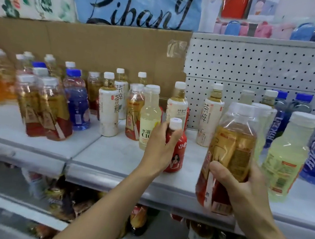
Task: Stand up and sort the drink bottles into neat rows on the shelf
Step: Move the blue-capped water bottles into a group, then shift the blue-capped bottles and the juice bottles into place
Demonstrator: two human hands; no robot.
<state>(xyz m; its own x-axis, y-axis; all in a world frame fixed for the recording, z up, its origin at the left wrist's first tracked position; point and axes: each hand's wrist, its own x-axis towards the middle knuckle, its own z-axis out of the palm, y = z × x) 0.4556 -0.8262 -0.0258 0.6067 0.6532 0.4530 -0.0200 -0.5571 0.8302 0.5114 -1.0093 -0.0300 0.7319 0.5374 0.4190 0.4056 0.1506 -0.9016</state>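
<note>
Two hands, two bottles, and a crowded grey metal shelf (109, 159).

We curl our left hand (159, 148) round the small red white-capped bottle (176, 152) standing near the shelf's front edge, while our right hand (243, 184) grips a large amber tea bottle (228, 156) held off the shelf front. That heavier bottle could slip, or our left wrist could knock the pale yellow bottle (149, 116) just beside it. We count three white-labelled tea bottles (108, 108) and at least four blue ones; those behind blur.
</note>
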